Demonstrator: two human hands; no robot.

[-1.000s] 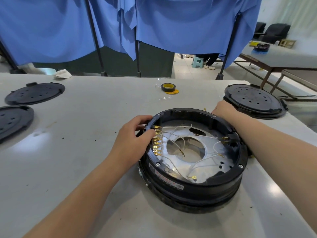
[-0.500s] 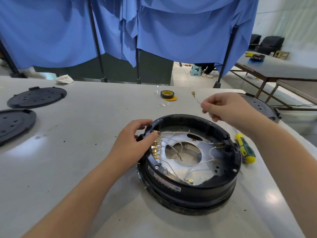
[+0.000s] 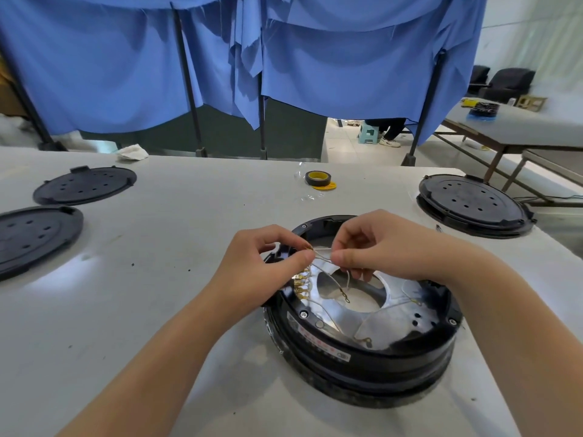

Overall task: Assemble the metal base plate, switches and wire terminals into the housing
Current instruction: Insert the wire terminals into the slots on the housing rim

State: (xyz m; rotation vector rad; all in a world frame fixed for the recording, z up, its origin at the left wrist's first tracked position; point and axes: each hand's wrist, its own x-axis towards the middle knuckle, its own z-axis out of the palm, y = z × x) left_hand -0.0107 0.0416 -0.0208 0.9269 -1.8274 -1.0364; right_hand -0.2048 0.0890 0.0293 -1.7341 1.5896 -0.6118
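Two hands are meeting over the far left rim of the black round housing (image 3: 362,354), which is sitting on the white table (image 3: 176,310). The left hand (image 3: 268,263) and the right hand (image 3: 381,247) are each pinching the thin white wire (image 3: 323,250) stretched between them. Inside the housing the metal base plate (image 3: 394,313) is lying, gold wire terminals (image 3: 301,280) lining its left edge. Right of the housing, a black lid (image 3: 473,205) is resting well apart near the table's right edge.

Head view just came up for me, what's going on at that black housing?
A person is wiring the round black housing on the table. Both hands, left and right, pinch one thin white wire above its left rim. The metal base plate already sits inside, with several loose wires lying across it.
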